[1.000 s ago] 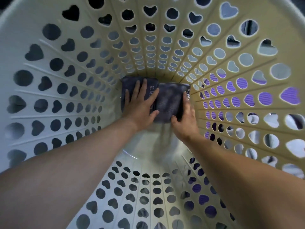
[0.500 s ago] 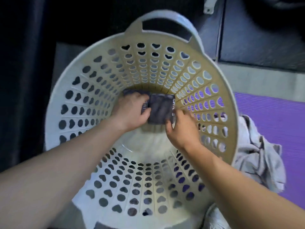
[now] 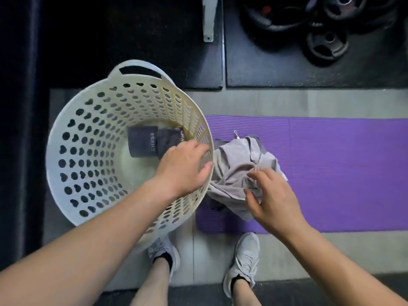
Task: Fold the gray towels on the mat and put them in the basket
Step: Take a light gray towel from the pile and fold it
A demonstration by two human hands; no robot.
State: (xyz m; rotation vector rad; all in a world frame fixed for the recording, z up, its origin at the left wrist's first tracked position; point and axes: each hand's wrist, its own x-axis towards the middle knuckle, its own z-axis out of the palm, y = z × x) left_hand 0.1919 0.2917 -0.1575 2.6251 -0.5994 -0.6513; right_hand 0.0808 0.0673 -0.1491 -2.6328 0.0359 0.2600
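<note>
Two folded dark gray towels lie side by side on the bottom of the white perforated basket. My left hand hovers over the basket's right rim, fingers relaxed, holding nothing. A crumpled light gray towel is heaped on the left end of the purple mat, right beside the basket. My right hand is over that heap with fingers loosely curled, its fingertips at the cloth; a firm grip does not show.
The basket stands on a gray floor strip, with black rubber flooring behind. Black weight plates lie at the far right. A gray metal post foot stands behind the basket. My two gray shoes are just in front of the mat.
Both hands left the folded towels and came up out of the basket. My head rose, so the whole basket and mat show. My right hand moved right onto the crumpled towel.
</note>
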